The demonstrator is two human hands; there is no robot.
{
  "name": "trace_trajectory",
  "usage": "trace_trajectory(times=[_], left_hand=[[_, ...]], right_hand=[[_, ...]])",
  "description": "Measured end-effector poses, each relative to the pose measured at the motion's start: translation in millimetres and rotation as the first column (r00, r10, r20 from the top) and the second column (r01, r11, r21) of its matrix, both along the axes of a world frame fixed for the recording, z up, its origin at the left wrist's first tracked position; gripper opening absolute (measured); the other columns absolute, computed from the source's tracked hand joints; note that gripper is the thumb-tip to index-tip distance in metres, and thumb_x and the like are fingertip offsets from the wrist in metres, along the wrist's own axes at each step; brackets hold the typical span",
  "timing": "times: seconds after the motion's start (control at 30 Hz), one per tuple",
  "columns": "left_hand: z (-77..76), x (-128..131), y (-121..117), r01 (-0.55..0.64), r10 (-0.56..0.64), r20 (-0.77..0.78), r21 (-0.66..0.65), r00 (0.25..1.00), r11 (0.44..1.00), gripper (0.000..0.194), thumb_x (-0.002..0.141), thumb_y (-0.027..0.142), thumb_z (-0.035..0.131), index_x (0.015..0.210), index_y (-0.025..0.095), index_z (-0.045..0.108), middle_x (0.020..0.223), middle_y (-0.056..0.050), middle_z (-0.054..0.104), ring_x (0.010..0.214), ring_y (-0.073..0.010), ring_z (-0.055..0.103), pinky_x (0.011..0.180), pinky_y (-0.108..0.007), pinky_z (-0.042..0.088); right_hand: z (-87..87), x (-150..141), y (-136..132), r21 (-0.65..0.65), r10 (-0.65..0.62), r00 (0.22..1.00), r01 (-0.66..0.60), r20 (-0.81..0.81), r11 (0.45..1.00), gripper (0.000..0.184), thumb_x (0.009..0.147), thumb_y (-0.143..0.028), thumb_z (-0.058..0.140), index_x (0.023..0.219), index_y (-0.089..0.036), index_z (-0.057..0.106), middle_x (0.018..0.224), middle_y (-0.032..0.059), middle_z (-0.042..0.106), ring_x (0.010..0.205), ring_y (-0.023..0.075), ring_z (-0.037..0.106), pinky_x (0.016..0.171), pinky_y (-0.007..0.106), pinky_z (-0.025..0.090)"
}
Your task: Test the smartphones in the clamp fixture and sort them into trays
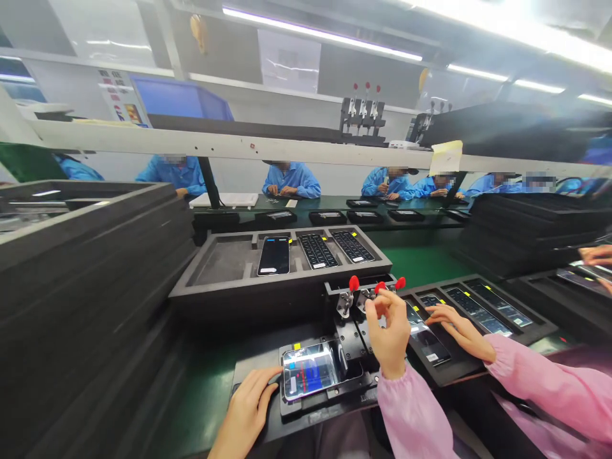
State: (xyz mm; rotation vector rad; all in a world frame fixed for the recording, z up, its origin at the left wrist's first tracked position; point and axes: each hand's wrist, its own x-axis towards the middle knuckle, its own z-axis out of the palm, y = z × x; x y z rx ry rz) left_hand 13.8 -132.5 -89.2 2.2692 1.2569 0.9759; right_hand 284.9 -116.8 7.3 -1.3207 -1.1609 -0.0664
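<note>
One lit smartphone [310, 371] lies in the clamp fixture [315, 400]. Left hand [248, 408], fingers nearly together, steadies the left edge, seemingly. Right hand [392, 328], narrowly curled, at middle red-tipped lever [380, 288]; grip unclear. Lever work, apparently; calls for steady phone.

The forearm behind the left hand [246, 405] is cut off by the bottom edge; the right hand [389, 335] partly hides the middle red-tipped clamp [380, 287], so contact there cannot be told; print on the lit phone [310, 371] at lower centre is too small to read; the tray stack [95, 255] leaves the left edge, blurred low down; faces of the blue-clad workers [291, 180] are pixelated or hidden.
</note>
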Motion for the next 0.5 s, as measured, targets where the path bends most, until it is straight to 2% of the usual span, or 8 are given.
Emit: trace_trajectory(times=[0.07,0.13,0.27,0.33,0.4,0.5], left_hand=[[-1.2,4,2,0.018,-0.018,0.002,-0.001,1.0,1.0,0.024,0.09,0.029,0.043,0.106,0.027,0.06,0.099,-0.003,0.067,0.093,-0.0221,0.063,0.08,-0.034,0.053],[-2.5,12,5,0.046,-0.046,0.012,-0.013,0.999,0.999,0.024,0.09,0.029,0.042,0.106,0.027,0.059,0.1,-0.004,0.067,0.093,-0.0226,0.063,0.082,-0.036,0.052],[-2.6,29,9,0.1,-0.098,0.035,-0.054,0.995,0.994,0.024,0.089,0.027,0.043,0.109,0.029,0.057,0.104,-0.002,0.066,0.097,-0.0221,0.061,0.085,-0.036,0.051],[-0.2,34,10,0.117,-0.115,0.03,-0.067,0.993,0.991,0.026,0.088,0.025,0.044,0.112,0.029,0.055,0.106,-0.002,0.065,0.099,-0.0217,0.06,0.086,-0.036,0.051],[3.8,37,11,0.122,-0.122,0.013,-0.073,0.992,0.99,0.03,0.088,0.023,0.045,0.116,0.028,0.052,0.107,-0.003,0.064,0.1,-0.0217,0.059,0.086,-0.036,0.05],[11.4,38,12,0.134,-0.138,-0.048,-0.083,0.989,0.988,0.039,0.086,0.02,0.044,0.124,0.029,0.045,0.108,-0.004,0.062,0.101,-0.0218,0.059,0.088,-0.036,0.049]], right_hand=[[16.6,5,6,0.038,-0.056,0.995,0.053,0.082,0.998,0.033,0.082,-0.03,0.052,0.113,-0.019,0.049,0.093,0.0055,0.053,0.073,0.0124,0.052,0.067,0.029,0.047],[32.0,9,11,0.019,-0.068,0.978,0.066,0.199,0.998,0.033,0.082,-0.03,0.051,0.113,-0.02,0.051,0.104,0.0084,0.051,0.078,0.0136,0.052,0.069,0.031,0.047],[49.8,17,15,-0.063,-0.016,0.926,0.042,0.377,0.997,0.026,0.085,-0.03,0.048,0.108,-0.021,0.057,0.106,0.0068,0.056,0.089,0.0169,0.053,0.081,0.036,0.045],[50.9,22,10,-0.091,0.001,0.906,0.042,0.424,0.995,0.025,0.085,-0.029,0.048,0.107,-0.021,0.057,0.102,0.0049,0.059,0.094,0.0178,0.053,0.088,0.039,0.041],[45.0,26,-1,-0.068,-0.007,0.901,0.04,0.433,0.997,0.021,0.085,-0.026,0.049,0.103,-0.021,0.059,0.097,0.0034,0.062,0.092,0.0171,0.053,0.089,0.038,0.041],[19.3,27,-25,-0.008,-0.038,0.908,0.046,0.417,0.999,0.015,0.083,-0.02,0.051,0.093,-0.021,0.062,0.09,0.0022,0.065,0.083,0.0159,0.054,0.079,0.033,0.044]])
